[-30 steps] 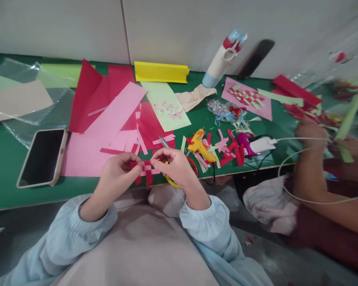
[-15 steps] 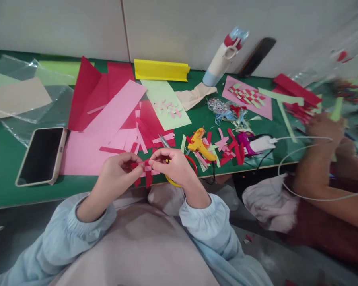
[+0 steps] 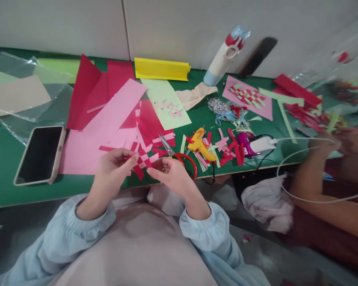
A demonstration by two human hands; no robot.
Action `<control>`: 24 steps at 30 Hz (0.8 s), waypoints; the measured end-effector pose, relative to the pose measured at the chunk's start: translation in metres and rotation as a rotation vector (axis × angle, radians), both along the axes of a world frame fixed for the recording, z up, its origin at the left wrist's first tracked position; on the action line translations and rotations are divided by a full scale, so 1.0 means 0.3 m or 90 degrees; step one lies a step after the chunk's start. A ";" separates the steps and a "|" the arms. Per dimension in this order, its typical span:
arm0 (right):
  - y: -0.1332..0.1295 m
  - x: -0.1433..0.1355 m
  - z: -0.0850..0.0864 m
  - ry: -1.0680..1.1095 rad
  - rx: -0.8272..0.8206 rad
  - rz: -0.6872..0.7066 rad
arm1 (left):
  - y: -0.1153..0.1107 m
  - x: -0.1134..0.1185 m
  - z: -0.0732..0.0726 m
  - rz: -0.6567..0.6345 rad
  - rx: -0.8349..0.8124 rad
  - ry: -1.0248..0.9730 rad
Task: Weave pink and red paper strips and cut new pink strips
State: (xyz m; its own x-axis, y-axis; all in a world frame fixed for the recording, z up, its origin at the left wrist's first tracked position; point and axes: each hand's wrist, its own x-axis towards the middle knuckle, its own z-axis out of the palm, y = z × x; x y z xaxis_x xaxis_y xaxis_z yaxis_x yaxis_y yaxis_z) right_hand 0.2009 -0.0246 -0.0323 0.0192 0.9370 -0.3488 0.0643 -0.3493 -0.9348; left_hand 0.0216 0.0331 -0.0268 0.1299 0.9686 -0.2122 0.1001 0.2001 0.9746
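Woven red and pink paper strips [image 3: 142, 160] form a small checkered piece between my hands, near the table's front edge. My left hand [image 3: 113, 169] pinches its left side between thumb and fingers. At its right end, my right hand [image 3: 170, 173] closes thumb and fingers on the strips. Scissors [image 3: 170, 147] with red handles lie just beyond my right hand, blades toward the back left; part of their handles is hidden by that hand. Loose pink strips [image 3: 125, 139] and red paper [image 3: 155, 119] lie behind the woven piece.
A yellow glue gun [image 3: 201, 145] rests on paper scraps to the right. Farther left lies a phone [image 3: 40, 155]. A bottle [image 3: 225, 57] stands by the wall. Pink paper [image 3: 80, 159] covers the table's left part. At right, another person's hands [image 3: 331, 137] hold a green strip.
The woven piece has turned and shows more of its checkered face. My right hand has moved slightly down, uncovering more of the scissors. The other person's hands have lowered.
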 end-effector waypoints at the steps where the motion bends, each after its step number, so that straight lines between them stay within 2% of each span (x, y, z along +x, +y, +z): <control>1: -0.003 -0.003 -0.002 -0.012 0.005 -0.016 | 0.000 0.000 0.000 0.001 -0.003 -0.002; 5: -0.012 -0.009 -0.001 -0.049 0.067 -0.097 | -0.002 0.002 0.006 0.013 -0.024 -0.002; 10: -0.018 -0.019 0.010 0.006 0.113 -0.098 | -0.005 0.007 0.012 0.018 -0.033 -0.008; 24: 0.000 -0.030 0.020 0.132 0.005 -0.126 | -0.008 0.003 -0.014 -0.001 -0.012 -0.013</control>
State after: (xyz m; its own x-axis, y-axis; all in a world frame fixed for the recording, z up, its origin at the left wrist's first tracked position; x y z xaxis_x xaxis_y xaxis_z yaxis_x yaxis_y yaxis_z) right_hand 0.1920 -0.0246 -0.0264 0.1313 0.9248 -0.3571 -0.1972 -0.3287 -0.9236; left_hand 0.0225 0.0306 -0.0310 0.1360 0.9641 -0.2281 0.0805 0.2187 0.9725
